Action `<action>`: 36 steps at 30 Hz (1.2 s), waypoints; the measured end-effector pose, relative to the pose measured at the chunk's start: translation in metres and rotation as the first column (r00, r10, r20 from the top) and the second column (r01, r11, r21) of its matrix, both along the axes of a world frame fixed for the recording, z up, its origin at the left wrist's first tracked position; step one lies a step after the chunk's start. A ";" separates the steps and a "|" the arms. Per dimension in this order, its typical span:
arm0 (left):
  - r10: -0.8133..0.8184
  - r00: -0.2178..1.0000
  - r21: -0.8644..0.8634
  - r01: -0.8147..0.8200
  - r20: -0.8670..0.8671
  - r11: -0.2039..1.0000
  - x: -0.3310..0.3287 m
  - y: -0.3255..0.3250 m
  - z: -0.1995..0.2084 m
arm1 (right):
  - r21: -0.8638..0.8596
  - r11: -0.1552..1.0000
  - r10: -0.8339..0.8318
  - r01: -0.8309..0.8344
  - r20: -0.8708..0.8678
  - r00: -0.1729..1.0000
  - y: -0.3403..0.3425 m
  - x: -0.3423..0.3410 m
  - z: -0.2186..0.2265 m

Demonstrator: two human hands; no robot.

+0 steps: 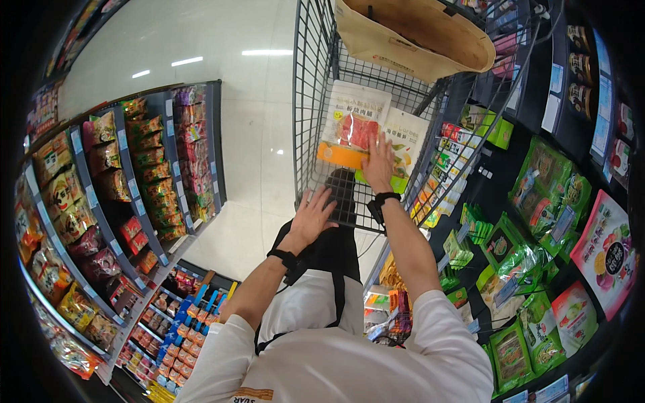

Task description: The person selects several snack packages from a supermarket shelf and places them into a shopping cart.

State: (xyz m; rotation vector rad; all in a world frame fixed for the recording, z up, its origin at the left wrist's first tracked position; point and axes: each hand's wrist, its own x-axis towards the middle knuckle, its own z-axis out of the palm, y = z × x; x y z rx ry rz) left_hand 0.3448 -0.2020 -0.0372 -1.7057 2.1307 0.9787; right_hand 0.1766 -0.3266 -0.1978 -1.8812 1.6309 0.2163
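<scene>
Head view: right hand (379,164) at white-orange pouch (341,127) (dark lettering (361,111)).

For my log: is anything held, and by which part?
Nothing visibly held; open right hand over rectangular white-and-orange plastic pouch; left hand open.

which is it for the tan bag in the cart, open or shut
Open: the tan bag has its rim spread apart, and its shaded inside shows.

Larger pouch (353,111): off-white, red food picture, orange lower band
Smaller pouch (408,126): cream, bright green lower edge
Carrier bag (403,54): tan
Wire cart (334,59): dark grey grid
Shirt (376,363): mostly white
Wristbands (388,198): black
</scene>
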 end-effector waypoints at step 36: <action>-0.049 0.978 0.057 0.062 -0.204 0.996 -0.001 0.029 0.022 | 0.289 0.948 0.120 -0.137 0.075 0.990 0.123 -0.074 0.148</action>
